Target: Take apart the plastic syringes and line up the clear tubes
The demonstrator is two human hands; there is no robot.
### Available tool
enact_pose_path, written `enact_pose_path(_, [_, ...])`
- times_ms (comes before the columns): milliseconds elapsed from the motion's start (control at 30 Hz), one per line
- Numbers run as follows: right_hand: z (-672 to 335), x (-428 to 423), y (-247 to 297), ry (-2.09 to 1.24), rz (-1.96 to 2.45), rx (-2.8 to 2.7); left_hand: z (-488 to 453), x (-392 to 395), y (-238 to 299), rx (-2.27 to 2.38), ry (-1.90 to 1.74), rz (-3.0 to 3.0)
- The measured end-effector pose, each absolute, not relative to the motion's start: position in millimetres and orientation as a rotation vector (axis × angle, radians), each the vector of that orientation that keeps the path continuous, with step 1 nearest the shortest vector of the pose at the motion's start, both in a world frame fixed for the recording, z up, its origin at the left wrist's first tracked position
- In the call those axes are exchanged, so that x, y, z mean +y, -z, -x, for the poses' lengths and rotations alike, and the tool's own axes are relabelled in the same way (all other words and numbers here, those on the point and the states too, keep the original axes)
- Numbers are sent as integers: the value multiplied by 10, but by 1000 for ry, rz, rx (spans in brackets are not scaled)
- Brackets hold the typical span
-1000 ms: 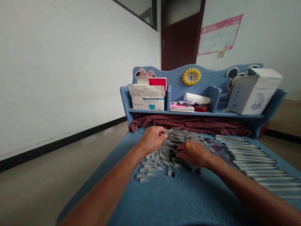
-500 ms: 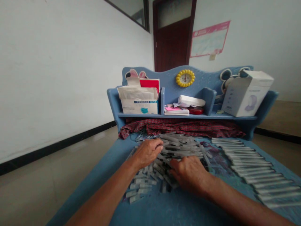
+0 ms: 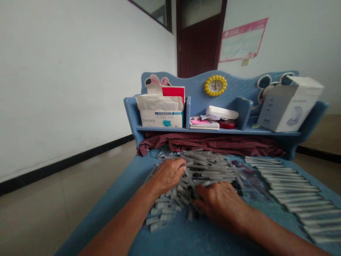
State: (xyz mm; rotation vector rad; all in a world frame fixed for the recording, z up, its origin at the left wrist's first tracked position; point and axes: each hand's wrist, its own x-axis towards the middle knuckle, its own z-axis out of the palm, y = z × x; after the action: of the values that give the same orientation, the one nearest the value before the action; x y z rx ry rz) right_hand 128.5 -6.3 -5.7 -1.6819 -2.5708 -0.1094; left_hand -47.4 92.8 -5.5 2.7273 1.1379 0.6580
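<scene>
A heap of small grey plastic tubes and caps (image 3: 205, 170) lies in the middle of the blue desk (image 3: 186, 238). My left hand (image 3: 166, 176) rests on the heap's left side, fingers curled over some tubes. My right hand (image 3: 218, 204) lies palm down on the heap's near edge, its fingers bent into the pieces. What each hand grips, if anything, is hidden under the fingers. A neat row of finished grey tubes (image 3: 290, 188) runs down the desk's right side.
The desk's blue shelf (image 3: 213, 131) carries a box of face masks (image 3: 161, 115), papers and a red tin (image 3: 227, 124), a white carton (image 3: 289, 105) and a yellow clock (image 3: 215, 85). Red plaid cloth (image 3: 213, 142) lies under the shelf. Floor and white wall are to the left.
Both hands stay on the heap, pulled nearer to me than a second ago. The camera view has shifted slightly; the right hand has slid a little towards me.
</scene>
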Motion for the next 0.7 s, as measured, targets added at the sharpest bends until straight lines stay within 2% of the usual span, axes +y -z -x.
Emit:
enact_pose_path(367, [-1376, 125, -118, 11, 1845, -2477, 523, 913, 37, 1203, -658, -2703])
enact_pose_path(700, [-1166, 415, -146, 255, 1868, -2487, 528, 865, -28, 1409, -773, -2757])
